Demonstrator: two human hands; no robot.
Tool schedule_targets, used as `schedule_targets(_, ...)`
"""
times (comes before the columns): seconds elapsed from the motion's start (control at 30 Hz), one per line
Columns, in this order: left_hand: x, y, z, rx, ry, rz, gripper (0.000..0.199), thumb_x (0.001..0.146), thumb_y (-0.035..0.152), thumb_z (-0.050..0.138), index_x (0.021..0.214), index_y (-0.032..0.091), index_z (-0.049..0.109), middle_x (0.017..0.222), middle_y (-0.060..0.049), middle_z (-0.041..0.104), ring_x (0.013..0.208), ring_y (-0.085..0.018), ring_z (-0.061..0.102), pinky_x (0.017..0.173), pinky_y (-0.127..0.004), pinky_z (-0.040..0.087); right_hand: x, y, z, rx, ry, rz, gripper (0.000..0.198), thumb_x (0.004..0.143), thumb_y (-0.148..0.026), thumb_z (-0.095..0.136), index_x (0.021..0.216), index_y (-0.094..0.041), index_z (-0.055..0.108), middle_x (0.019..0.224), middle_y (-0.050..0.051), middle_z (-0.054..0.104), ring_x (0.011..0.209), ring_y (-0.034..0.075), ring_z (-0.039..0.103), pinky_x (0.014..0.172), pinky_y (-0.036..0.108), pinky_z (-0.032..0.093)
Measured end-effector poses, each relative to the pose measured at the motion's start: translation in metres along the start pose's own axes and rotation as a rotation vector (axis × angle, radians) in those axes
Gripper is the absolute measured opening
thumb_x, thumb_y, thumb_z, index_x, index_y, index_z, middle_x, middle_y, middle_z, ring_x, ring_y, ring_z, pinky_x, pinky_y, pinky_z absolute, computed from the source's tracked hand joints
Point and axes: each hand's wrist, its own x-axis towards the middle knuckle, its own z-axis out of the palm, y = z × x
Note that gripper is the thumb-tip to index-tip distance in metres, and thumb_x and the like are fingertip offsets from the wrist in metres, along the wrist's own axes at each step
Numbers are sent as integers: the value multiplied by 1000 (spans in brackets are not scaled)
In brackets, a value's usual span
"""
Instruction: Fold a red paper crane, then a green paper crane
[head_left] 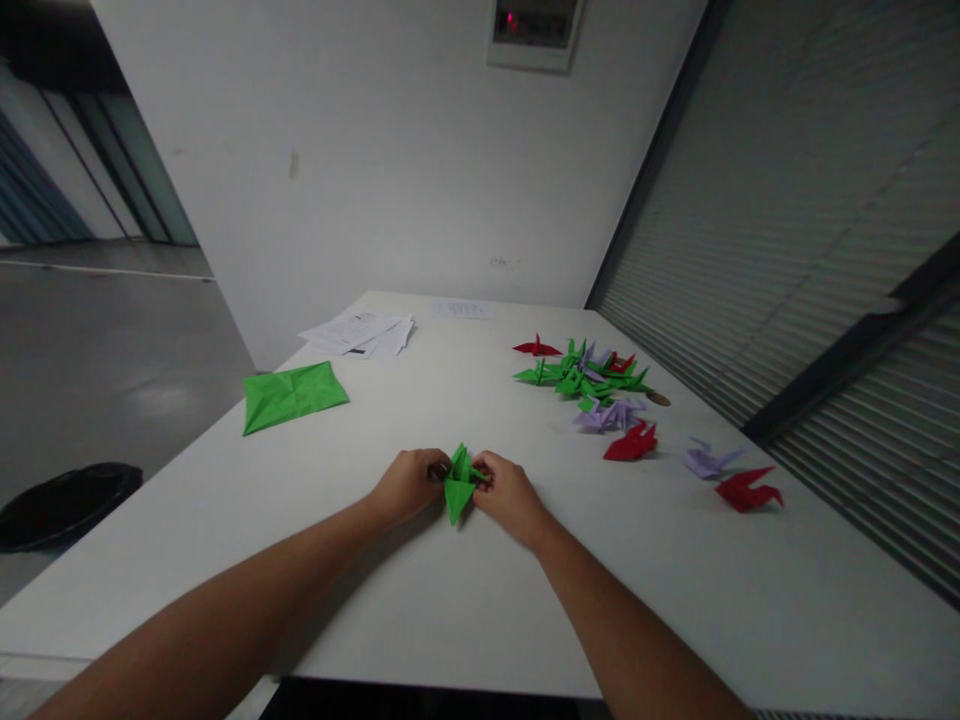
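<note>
A green origami crane (459, 484) is held just above the white table (420, 610), near its front middle. My left hand (411, 483) pinches its left side, with the fingertips partly hidden behind the paper. On the other side, the fingers of my right hand (508, 492) are closed on a thin green point of the same crane. Its wings are spread, one pointing down toward me. To the left lies a creased green paper sheet (295, 396), apart from both hands.
At the right rest a heap of green cranes (574, 376), purple cranes (611, 414), and red cranes (630, 443). Printed papers (358, 333) lie at the back left. A wall (390, 150) closes the far end, blinds (825, 250) the right. A black-lined bin (67, 505) stands left.
</note>
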Motion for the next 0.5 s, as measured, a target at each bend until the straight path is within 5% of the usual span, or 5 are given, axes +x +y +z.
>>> schedule_targets(0.27,1,-6,2,-48,-15,-51,36,71,10,66,104,19,76,85,-5,80,68,-18,69,62,-26,47,-1,5,0,48,12,26,36,68,-9,62,102,-20,65,77,-3,68,63,13,59,58,22,41)
schedule_targets(0.5,0,0,-1,-47,-45,-60,31,75,12,65,104,18,74,89,-4,80,70,-15,69,64,-23,48,1,4,-1,6,6,-33,17,72,-15,61,88,-18,68,75,-2,65,64,13,54,58,22,39)
